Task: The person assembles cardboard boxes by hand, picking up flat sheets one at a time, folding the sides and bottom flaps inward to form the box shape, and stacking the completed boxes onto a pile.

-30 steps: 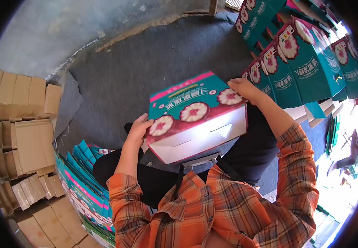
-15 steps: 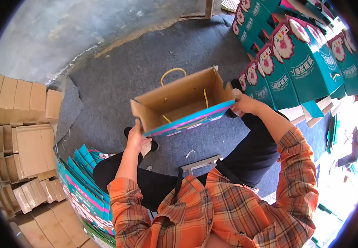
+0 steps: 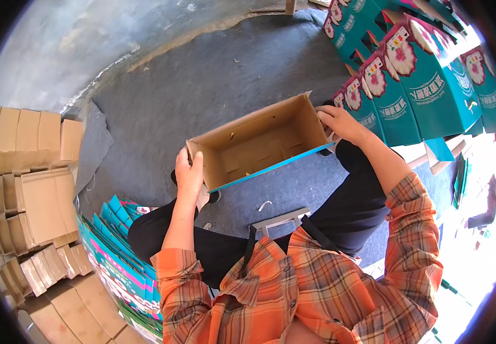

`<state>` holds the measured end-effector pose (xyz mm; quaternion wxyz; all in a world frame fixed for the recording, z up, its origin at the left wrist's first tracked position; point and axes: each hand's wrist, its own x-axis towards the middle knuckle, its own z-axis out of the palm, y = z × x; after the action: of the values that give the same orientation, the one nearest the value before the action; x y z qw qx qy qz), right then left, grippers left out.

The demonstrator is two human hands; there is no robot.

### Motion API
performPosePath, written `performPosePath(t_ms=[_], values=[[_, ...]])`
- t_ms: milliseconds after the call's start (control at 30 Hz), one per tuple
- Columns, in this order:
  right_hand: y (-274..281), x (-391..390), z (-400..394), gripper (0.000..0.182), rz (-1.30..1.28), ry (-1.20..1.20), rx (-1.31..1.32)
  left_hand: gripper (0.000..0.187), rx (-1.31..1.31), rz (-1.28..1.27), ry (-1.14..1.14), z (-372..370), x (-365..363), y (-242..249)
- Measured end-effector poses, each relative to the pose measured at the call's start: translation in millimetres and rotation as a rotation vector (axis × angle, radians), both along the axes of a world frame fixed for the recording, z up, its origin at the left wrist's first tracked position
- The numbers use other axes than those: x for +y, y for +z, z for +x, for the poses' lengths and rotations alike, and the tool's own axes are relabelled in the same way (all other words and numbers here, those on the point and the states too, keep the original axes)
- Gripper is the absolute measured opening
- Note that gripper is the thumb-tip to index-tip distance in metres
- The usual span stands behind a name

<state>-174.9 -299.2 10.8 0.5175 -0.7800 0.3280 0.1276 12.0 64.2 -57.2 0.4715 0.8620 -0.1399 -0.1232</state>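
An open-topped cardboard box [image 3: 259,143] is held between both hands above the floor, its plain brown inside facing up and a teal edge showing on the near side. My left hand [image 3: 189,175] grips the box's left end wall, thumb over the rim and fingers outside. At the opposite end, my right hand [image 3: 340,123] is closed on the upper right corner. Inside the box, small knots of yellow cord show at the holes; no handle loop is visible.
Finished teal boxes [image 3: 397,109] are stacked at the upper right. Flat teal cartons [image 3: 125,264] lie beside my left leg. Brown cartons [image 3: 47,206] are piled at the far left. A grey stool frame [image 3: 279,221] is between my legs.
The box has tipped so its inside faces up more and its printed side is mostly hidden. Its yellow handle loops no longer show. My left thumb now lies over the rim.
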Motion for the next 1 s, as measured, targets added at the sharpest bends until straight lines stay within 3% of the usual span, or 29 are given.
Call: performPosePath(t_ms=[100,167,267,367,600,667,833,967,1000], values=[[-5.3,10.4,4.4,0.054,-0.033,0.053,-0.038,0.044,0.070,0.046,0.039,0.3,-2.0,7.2],[-9.9,13.1,8.2,0.063,-0.064,0.130,-0.075,0.045,-0.089,0.096,0.003,-2.8,-4.2,8.0],[-1.5,22.1,18.7,0.078,-0.207,0.259,0.076,0.048,-0.101,0.101,-0.030,-8.2,-6.0,16.6],[-35.1,14.0,21.5,0.078,-0.374,0.351,-0.022,0.046,-0.132,0.112,-0.026,-10.0,-6.9,22.1],[-25.3,24.3,32.6,0.084,-0.327,0.343,0.078,0.027,0.015,0.034,0.075,-0.9,-5.0,17.9],[-31.5,26.0,30.5,0.089,-0.448,0.374,0.049,0.026,-0.023,0.067,0.080,8.4,-6.2,16.3],[-30.6,25.6,25.2,0.091,-0.436,0.363,0.053,0.026,-0.065,0.121,0.135,14.3,-22.4,22.9],[-18.3,30.1,23.7,0.091,-0.416,0.370,0.090,0.036,0.022,0.145,0.153,10.3,-30.9,26.1],[-20.4,29.7,22.7,0.091,-0.413,0.369,0.093,0.041,0.182,-0.009,0.146,2.7,-35.0,29.7]])
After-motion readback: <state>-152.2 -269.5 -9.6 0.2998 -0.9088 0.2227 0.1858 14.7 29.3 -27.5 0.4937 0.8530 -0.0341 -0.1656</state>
